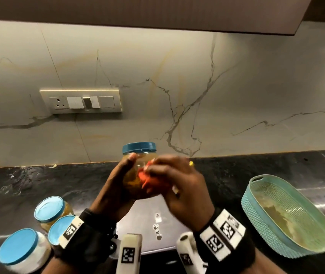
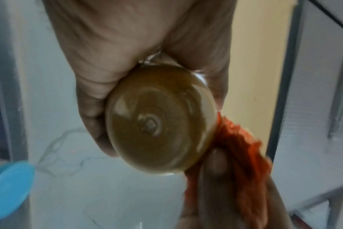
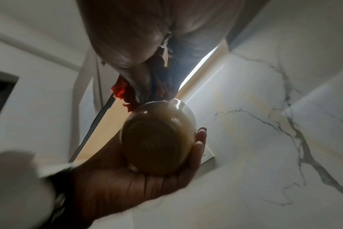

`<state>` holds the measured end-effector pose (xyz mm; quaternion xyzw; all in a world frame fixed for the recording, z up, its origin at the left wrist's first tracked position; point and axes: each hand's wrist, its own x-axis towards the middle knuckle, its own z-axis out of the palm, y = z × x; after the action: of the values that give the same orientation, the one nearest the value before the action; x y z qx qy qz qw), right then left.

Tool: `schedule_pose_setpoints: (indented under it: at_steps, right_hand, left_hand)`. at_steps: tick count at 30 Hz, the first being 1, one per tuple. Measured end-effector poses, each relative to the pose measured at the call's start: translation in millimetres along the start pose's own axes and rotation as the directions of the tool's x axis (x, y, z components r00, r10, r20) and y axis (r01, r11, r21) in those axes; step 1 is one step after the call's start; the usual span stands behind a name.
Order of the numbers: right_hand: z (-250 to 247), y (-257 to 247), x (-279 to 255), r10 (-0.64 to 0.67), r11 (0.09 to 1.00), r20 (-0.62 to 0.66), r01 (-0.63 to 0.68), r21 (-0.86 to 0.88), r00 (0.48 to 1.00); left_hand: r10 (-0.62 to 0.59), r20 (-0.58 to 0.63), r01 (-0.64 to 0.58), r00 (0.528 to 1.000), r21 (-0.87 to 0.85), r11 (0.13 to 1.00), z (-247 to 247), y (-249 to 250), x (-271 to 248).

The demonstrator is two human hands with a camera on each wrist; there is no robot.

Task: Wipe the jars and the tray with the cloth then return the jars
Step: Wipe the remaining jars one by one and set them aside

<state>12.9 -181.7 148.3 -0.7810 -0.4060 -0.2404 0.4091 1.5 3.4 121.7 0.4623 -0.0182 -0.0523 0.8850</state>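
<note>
Above the dark counter (image 1: pixel 39 180), the left hand (image 1: pixel 114 186) clasps an upright, blue-lidded jar (image 1: pixel 138 155) of brownish contents; the right hand (image 1: pixel 179 186) pinches a bunched orange cloth (image 1: pixel 147 179) against its right side.

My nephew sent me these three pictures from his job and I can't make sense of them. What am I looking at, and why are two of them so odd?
No machine here: a person wears three cameras. The big picture comes from the head, looking down at a dark kitchen counter. The two odd ones come from cameras strapped to each wrist, looking up along the hand, so you see the jar's underside.

The left hand grips a jar with a blue lid, lifted off the counter. The right hand presses an orange cloth against its side, wiping it. From the left wrist, the same jar and cloth appear from below.

On the counter stand three more blue-lidded jars at the left, and an empty, stained teal tray at the right.
</note>
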Motion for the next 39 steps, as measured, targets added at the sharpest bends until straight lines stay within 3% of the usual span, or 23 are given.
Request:
schedule_pose_setpoints:
  at_steps: [2, 6, 12, 14, 16, 18, 19, 21, 23, 24, 25, 27, 29, 31, 34, 36, 39]
  right_hand:
    - [3, -4, -10, -0.093, 0.995, 0.095, 0.096, -0.029, 0.991]
    - [6, 6, -11, -0.091, 0.992, 0.167, 0.104, -0.068, 0.982]
    - [2, 4, -16, -0.211, 0.961, 0.311, 0.255, -0.108, 0.927]
    - [-2, 6, -9, -0.238, 0.955, 0.279, 0.277, -0.111, 0.931]
    - [-5, 16, 6, -0.105, 0.989, 0.137, 0.118, -0.093, 0.985]
    - [-5, 19, 14, 0.036, 0.998, 0.020, -0.035, -0.057, 0.999]
    - [-3, 15, 10, 0.033, 0.998, 0.015, -0.032, -0.058, 0.999]
    - [1, 2, -6, -0.107, 0.989, 0.132, 0.119, -0.083, 0.985]
    - [1, -6, -18, -0.263, 0.943, 0.304, 0.311, -0.122, 0.916]
    - [0, -3, -15, -0.274, 0.936, 0.318, 0.328, -0.127, 0.907]
    - [-1, 2, -8, -0.236, 0.955, 0.271, 0.274, -0.116, 0.933]
    - [-4, 13, 11, -0.042, 0.997, 0.098, 0.048, -0.054, 0.994]
    - [-3, 13, 18, 0.060, 0.998, 0.041, -0.059, -0.035, 0.997]
    - [3, 3, 3, -0.029, 0.997, 0.090, 0.036, -0.073, 0.996]
    - [8, -9, -21, -0.187, 0.955, 0.278, 0.242, -0.175, 0.942]
    - [9, -4, -22, -0.203, 0.943, 0.260, 0.260, -0.208, 0.944]
    - [6, 3, -26, -0.142, 0.982, 0.135, 0.157, -0.107, 0.981]
  left_hand:
    - [-0.047, -0.028, 0.044, 0.998, -0.102, 0.994, -11, 2, 2]
    - [-0.102, -0.071, 0.089, 0.992, -0.172, 0.981, -16, -6, 2]
    - [-0.025, -0.080, 0.039, 0.996, 0.184, 0.982, -7, -8, -2]
    - [-0.040, -0.030, 0.045, 0.999, 0.164, 0.985, -5, -9, -5]
    - [-0.053, -0.039, 0.059, 0.998, 0.158, 0.986, -1, -8, -6]
    - [-0.079, -0.027, 0.081, 0.997, 0.132, 0.988, 3, -7, -7]
    - [-0.088, -0.019, 0.090, 0.996, 0.103, 0.991, 2, -7, -8]
    - [-0.098, -0.014, 0.099, 0.995, 0.057, 0.993, -2, -7, -8]
    - [-0.086, -0.003, 0.087, 0.996, 0.029, 0.996, -4, -7, -9]
    - [-0.082, 0.000, 0.082, 0.997, 0.042, 0.996, -4, -8, -10]
    - [-0.087, -0.003, 0.087, 0.996, 0.059, 0.994, -3, -10, -10]
    - [-0.083, -0.037, 0.086, 0.996, 0.091, 0.992, 0, -15, -9]
    - [-0.053, -0.038, 0.056, 0.998, 0.093, 0.994, 1, -18, -6]
    - [-0.045, -0.030, 0.046, 0.999, 0.044, 0.998, 1, -14, -5]
    - [-0.086, -0.034, 0.087, 0.996, 0.030, 0.996, 1, -8, -7]
    - [-0.043, -0.033, 0.044, 0.999, 0.047, 0.998, 2, -10, -7]
    - [-0.063, -0.050, 0.062, 0.997, -0.009, 0.998, 4, -11, -8]
